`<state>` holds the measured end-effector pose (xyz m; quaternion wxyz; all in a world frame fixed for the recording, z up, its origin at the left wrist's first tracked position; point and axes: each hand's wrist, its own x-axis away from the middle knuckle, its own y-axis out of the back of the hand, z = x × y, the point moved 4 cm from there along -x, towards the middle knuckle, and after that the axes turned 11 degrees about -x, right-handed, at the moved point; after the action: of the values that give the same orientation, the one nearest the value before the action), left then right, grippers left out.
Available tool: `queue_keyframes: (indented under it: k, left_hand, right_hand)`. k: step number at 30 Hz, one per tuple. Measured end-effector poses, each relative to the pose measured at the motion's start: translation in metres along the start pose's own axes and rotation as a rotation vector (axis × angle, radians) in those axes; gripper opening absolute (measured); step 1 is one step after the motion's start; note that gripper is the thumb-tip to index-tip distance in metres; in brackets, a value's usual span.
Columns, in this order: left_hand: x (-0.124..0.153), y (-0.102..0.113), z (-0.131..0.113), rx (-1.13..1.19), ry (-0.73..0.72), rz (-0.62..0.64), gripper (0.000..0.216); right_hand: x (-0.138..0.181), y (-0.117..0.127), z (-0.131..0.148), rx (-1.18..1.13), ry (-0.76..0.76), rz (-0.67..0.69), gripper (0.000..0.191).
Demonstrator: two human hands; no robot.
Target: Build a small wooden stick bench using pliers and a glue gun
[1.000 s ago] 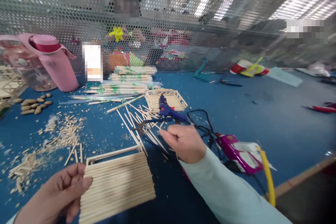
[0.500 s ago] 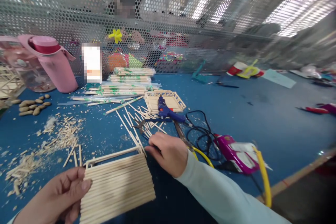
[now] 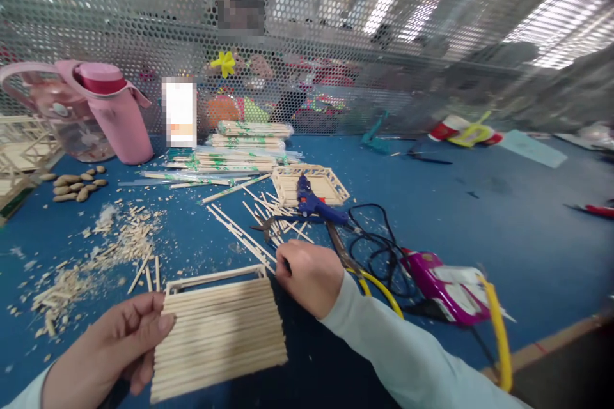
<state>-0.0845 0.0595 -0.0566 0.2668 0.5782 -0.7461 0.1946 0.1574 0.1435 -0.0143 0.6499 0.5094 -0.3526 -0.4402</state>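
Observation:
My left hand [image 3: 129, 342] is closed on the left edge of a flat panel [image 3: 220, 332] made of thin wooden sticks laid side by side, with a narrow stick frame along its far edge. The panel is tilted above the table. My right hand [image 3: 309, 275] is curled into a pinch just beyond the panel's right corner. Long thin wooden sticks [image 3: 240, 234] run into its fingers, which hide their near ends. Beyond that hand lie pliers [image 3: 268, 225], more loose sticks and a blue glue gun [image 3: 316, 208], which rests against a small stick tray [image 3: 283, 195].
Wood scraps [image 3: 134, 236] and peanuts [image 3: 71, 186] lie at left, near a pink bottle [image 3: 119, 121]. Bundled sticks [image 3: 249, 140] are stacked before a perforated metal screen [image 3: 307, 32]. A black cable [image 3: 371, 206], yellow-handled cutters [image 3: 374, 281] and a purple-and-white object [image 3: 441, 287] lie at right.
My right hand has closed more tightly, and the sticks at its fingers have swung to a flatter slant. My left hand still holds the panel. The whole view has shifted slightly.

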Motion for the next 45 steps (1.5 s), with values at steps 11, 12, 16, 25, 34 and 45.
queue_keyframes:
  k: [11,12,16,25,34,45]
  left_hand:
    - [0.002,-0.002,-0.008,-0.138,-0.106,-0.028,0.039]
    - [0.004,-0.002,-0.010,-0.149,-0.123,-0.079,0.039]
    - [0.013,0.000,-0.021,-0.134,-0.193,-0.341,0.040]
    - [0.007,0.016,-0.030,-0.054,-0.319,-0.568,0.040]
    - [0.001,0.017,-0.025,-0.073,-0.306,-0.484,0.042]
    - [0.041,0.000,-0.045,-0.552,-0.862,-0.559,0.040]
  right_hand:
    - [0.003,-0.001,0.002,0.049,0.001,0.034,0.017]
    - [0.002,-0.002,0.002,0.050,0.010,0.020,0.017]
    - [0.003,0.006,-0.001,0.006,0.013,-0.125,0.016]
    - [0.008,0.031,-0.012,-0.645,0.273,0.126,0.015]
    - [0.002,0.021,-0.034,-0.693,0.362,0.030,0.017]
    - [0.019,0.038,0.005,-0.895,0.466,-0.061,0.003]
